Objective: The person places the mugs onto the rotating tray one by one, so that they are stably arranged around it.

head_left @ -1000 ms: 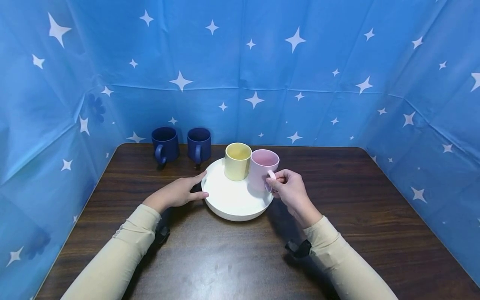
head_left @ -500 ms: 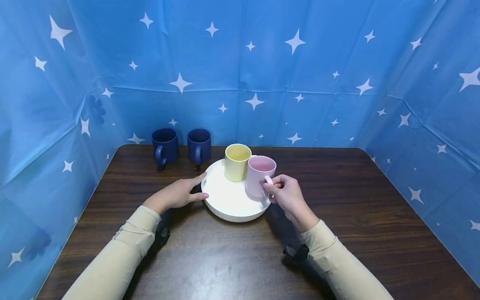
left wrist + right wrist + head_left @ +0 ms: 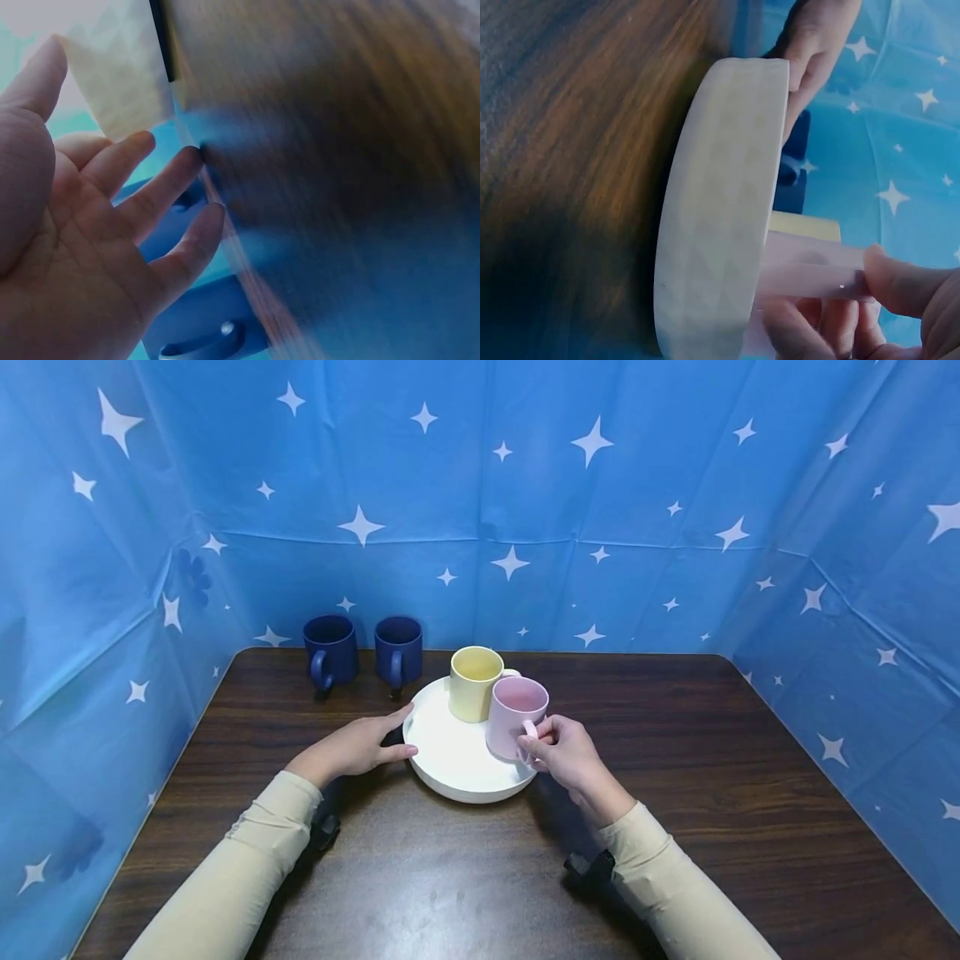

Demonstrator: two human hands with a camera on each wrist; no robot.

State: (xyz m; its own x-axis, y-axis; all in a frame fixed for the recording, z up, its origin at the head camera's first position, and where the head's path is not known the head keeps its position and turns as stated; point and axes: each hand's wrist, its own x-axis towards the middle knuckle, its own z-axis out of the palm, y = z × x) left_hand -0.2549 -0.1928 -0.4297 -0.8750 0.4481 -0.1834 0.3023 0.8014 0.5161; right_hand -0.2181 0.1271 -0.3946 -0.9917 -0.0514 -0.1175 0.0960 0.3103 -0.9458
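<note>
- A bare left hand (image 3: 82,225), palm in view, spreads its fingers (image 3: 166,187) beside a pale dish (image 3: 120,71) with a faceted side, the thumb tip at the dish's edge.
- Behind the fingers, a blue mug (image 3: 166,231), partly hidden.
- Lower down, a second blue mug (image 3: 196,309), handle showing.
- At right, the brown worktop (image 3: 337,112), blurred.

The head camera looks forward and down from high over the bench (image 3: 435,877). Each wrist camera is low and very near the fingers (image 3: 189,247), with the bench tipped sideways. Head and right wrist views both see the white tray (image 3: 453,760) and pink mug (image 3: 507,727).
</note>
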